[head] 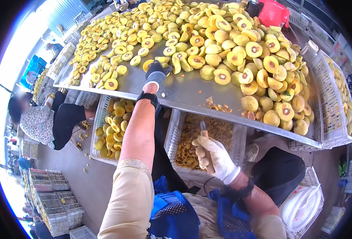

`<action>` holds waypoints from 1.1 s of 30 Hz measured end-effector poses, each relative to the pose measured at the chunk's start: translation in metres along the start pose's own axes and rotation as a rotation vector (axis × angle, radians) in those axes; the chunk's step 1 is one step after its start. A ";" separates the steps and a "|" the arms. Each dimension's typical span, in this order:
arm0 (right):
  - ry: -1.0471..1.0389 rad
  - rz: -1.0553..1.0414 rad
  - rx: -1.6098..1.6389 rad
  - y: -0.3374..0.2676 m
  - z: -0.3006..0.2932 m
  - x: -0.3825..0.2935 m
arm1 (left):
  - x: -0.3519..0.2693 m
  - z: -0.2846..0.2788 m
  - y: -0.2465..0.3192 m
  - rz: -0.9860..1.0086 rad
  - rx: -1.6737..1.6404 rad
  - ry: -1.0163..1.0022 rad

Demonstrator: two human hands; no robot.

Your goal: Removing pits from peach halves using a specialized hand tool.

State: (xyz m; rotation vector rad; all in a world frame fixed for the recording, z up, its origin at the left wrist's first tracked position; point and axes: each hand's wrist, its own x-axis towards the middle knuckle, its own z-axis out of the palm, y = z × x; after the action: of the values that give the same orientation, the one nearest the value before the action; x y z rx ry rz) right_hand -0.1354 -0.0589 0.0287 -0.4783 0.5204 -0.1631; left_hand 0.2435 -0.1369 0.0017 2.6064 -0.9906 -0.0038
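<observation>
My left hand [157, 71], in a dark glove with a grey cuff, reaches onto the metal table [188, 92] and touches a halved yellow fruit [147, 65]; whether its fingers grip the fruit cannot be told. A large heap of halved yellow fruit [213, 49], many with brown pits showing, covers much of the table. My right hand [216, 158], in a white glove, is closed around the wooden handle of a small pitting tool [204, 130] with a metal tip. It is above a white crate of pits and scraps [176, 143] below the table's edge.
A white crate of hollowed fruit halves [96, 149] stands under the table at left. Loose pits [217, 107] lie by the table's near rim. Another fruit crate [328, 98] is at right. A seated person [41, 122] is at left, near stacked crates [54, 209]. A white tub [303, 206] sits lower right.
</observation>
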 end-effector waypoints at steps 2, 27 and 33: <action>-0.001 0.030 -0.008 0.001 0.002 0.000 | 0.003 0.000 -0.005 0.033 0.015 -0.021; -0.088 -0.486 -0.517 -0.021 0.011 -0.018 | -0.240 -0.082 0.066 0.140 -1.983 -0.625; 0.117 -0.824 -1.165 -0.030 -0.003 -0.024 | -0.252 -0.077 0.078 0.712 -0.496 0.199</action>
State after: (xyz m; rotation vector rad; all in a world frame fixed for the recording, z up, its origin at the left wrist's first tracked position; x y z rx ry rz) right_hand -0.1584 -0.0804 0.0516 -1.8274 0.4672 -0.6900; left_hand 0.0124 -0.0034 0.0689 1.6798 -1.5470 0.1612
